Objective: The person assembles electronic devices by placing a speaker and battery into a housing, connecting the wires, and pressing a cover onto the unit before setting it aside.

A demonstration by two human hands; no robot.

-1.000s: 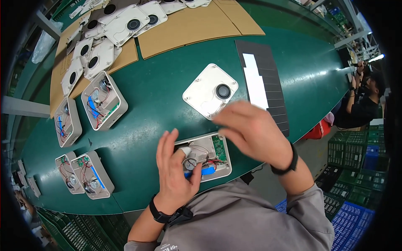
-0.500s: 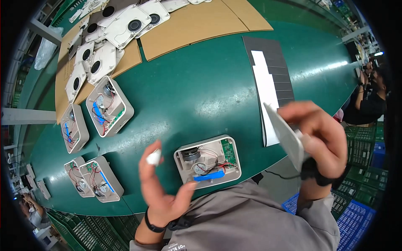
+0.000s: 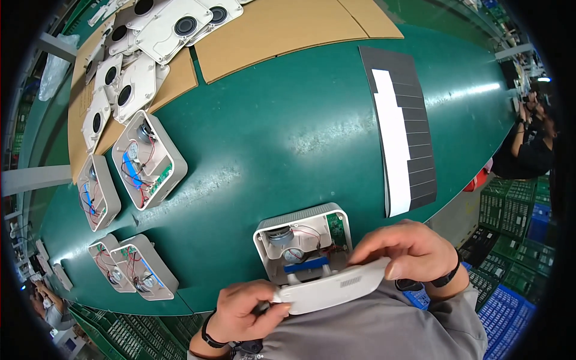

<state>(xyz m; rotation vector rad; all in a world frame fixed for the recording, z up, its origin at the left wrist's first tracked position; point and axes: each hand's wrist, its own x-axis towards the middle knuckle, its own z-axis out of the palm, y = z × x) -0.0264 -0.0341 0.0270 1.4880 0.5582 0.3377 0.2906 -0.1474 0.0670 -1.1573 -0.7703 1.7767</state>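
Note:
In front of me an open light-grey speaker housing [image 3: 303, 214] sits on the green table [image 3: 270, 150]. Inside it show a round speaker [image 3: 279, 236], thin wires, a green circuit board [image 3: 337, 227] and a blue battery [image 3: 309, 264]. A white plastic cover plate [image 3: 333, 292] is tilted over the housing's near edge, hiding part of it. My left hand [image 3: 243, 309] pinches the plate's left end between thumb and fingers. My right hand [image 3: 417, 249] grips the right end, its fingertips behind the plate. Short posts stand up from the plate's inner side.
Several open housings [image 3: 147, 162] with wired parts stand on the left. White plates with black round speakers [image 3: 129, 90] are heaped on cardboard [image 3: 288, 36] farther back. A dark sheet with white strips [image 3: 390, 144] lies at right. Crates [image 3: 513, 240] and another person [image 3: 528, 144] are beyond the table.
My right hand has brought the cover plate left and down to the housing. The left hand, formerly empty with fingers spread, has closed on its left end.

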